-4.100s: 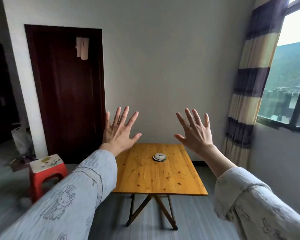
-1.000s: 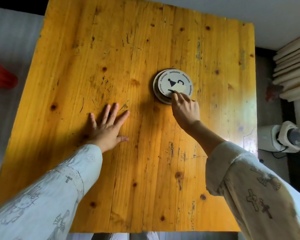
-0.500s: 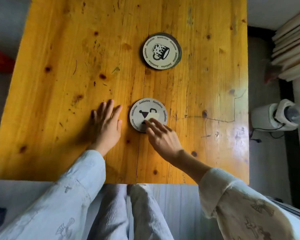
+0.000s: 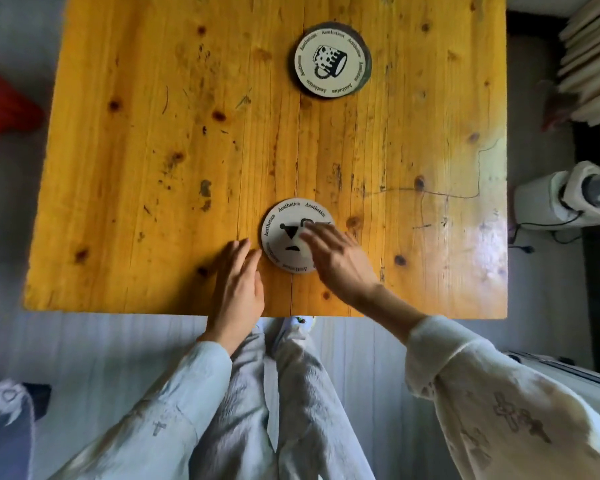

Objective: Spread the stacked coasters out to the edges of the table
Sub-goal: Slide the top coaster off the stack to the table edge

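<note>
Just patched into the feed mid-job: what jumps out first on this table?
Two round coasters on the orange wooden table: the cocktail-glass coaster near the near edge, right hand fingers pressing on it, left hand flat beside it. The mug-print coaster tops the remaining stack farther back.

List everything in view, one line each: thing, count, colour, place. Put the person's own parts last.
table: one, yellow-orange wood, fills upper frame.
cocktail coaster: one, white with black print, flat near the table's near edge.
coaster stack: count unclear, mug print on top, dark rim beneath, far part of the table.
red stool: one, red, floor at left.
white appliance: one, white, floor at right, cord attached.
stacked slats: several, pale, upper right.
left hand: flat on the table beside the cocktail coaster.
right hand: fingers on the cocktail coaster.
</note>
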Available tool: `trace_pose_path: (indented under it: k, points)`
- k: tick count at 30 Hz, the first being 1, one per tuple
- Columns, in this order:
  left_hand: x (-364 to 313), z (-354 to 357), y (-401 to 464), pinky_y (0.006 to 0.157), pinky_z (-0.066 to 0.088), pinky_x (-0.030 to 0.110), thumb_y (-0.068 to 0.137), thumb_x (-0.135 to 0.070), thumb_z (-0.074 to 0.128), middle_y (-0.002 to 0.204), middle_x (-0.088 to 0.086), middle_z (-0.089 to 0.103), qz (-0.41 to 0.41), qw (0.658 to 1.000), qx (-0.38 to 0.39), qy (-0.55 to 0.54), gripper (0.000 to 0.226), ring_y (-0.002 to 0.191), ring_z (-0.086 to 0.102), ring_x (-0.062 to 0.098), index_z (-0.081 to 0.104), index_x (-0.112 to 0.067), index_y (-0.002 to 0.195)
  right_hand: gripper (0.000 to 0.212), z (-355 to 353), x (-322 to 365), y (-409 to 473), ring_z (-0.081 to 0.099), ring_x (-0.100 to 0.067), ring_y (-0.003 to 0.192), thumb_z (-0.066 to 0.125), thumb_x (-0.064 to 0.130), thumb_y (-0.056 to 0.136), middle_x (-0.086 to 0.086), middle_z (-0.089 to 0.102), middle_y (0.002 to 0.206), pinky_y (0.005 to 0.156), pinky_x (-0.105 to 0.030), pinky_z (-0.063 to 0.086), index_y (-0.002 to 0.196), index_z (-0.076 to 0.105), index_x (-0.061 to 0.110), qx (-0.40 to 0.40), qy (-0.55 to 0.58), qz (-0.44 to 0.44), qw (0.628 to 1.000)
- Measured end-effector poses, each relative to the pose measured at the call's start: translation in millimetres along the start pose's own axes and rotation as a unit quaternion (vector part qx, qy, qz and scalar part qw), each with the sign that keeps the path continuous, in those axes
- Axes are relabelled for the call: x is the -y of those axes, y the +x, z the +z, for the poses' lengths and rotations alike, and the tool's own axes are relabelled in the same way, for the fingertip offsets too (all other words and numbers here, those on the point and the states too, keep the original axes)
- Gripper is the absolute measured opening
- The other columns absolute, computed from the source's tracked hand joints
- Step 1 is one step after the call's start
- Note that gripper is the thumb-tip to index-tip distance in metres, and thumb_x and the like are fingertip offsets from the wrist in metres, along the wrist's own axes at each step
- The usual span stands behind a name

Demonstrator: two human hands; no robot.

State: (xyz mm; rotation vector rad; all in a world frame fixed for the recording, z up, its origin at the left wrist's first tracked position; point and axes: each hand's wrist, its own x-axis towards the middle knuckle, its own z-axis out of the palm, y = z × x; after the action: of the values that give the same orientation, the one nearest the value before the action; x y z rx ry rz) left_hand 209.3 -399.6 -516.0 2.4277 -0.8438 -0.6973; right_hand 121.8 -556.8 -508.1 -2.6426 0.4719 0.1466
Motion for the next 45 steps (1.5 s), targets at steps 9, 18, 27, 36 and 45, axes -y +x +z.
trace_pose_path:
  k: [9,18,27,36,45]
  points:
    - [-13,7,-8,0.112,0.022,0.034,0.09,-0.004,0.038,0.148,0.011,0.034,-0.067,0.993,-0.006,-0.099,0.05,0.138,0.026,0.024,0.029,-0.011,0.139,0.041,-15,-4,50,0.041,-0.034,0.124,0.039,0.01,0.096,-0.016,0.047,0.139,0.104,-0.041,0.039,0.138,0.041,0.01,0.026,0.068,0.166,0.983]
    - [-23,-2,-6,0.111,0.032,0.042,0.09,0.002,0.036,0.143,0.015,0.037,-0.115,0.978,0.021,-0.172,0.055,0.134,0.033,0.026,0.024,-0.016,0.141,0.04,1,14,14,0.042,-0.038,0.118,0.04,0.01,0.095,-0.019,0.046,0.129,0.103,-0.044,0.042,0.134,0.046,0.009,0.008,0.142,0.267,0.953]
    - [-13,-9,2,0.107,0.031,0.029,0.09,0.004,0.032,0.144,0.01,0.037,-0.132,0.97,0.042,-0.201,0.054,0.133,0.034,0.019,0.029,-0.018,0.139,0.032,-3,12,-17,0.054,-0.037,0.113,0.04,0.007,0.095,-0.024,0.057,0.12,0.092,-0.046,0.051,0.124,0.055,0.003,0.034,0.241,0.304,0.921]
    - [-4,-8,-5,0.099,0.033,0.025,0.089,0.005,0.03,0.139,0.007,0.043,-0.142,0.962,0.043,-0.227,0.051,0.126,0.041,0.017,0.037,-0.02,0.134,0.031,-1,21,-31,0.053,-0.035,0.116,0.044,0.006,0.094,-0.023,0.054,0.122,0.093,-0.051,0.051,0.123,0.054,0.006,0.033,0.316,0.339,0.886]
    - [-5,-9,-9,0.088,0.035,0.022,0.09,0.004,0.028,0.135,0.008,0.046,-0.156,0.955,0.045,-0.248,0.049,0.114,0.042,0.009,0.043,-0.024,0.128,0.031,-1,27,-36,0.052,-0.032,0.116,0.04,0.012,0.095,-0.016,0.057,0.109,0.096,-0.047,0.049,0.121,0.058,0.013,0.03,0.351,0.372,0.859]
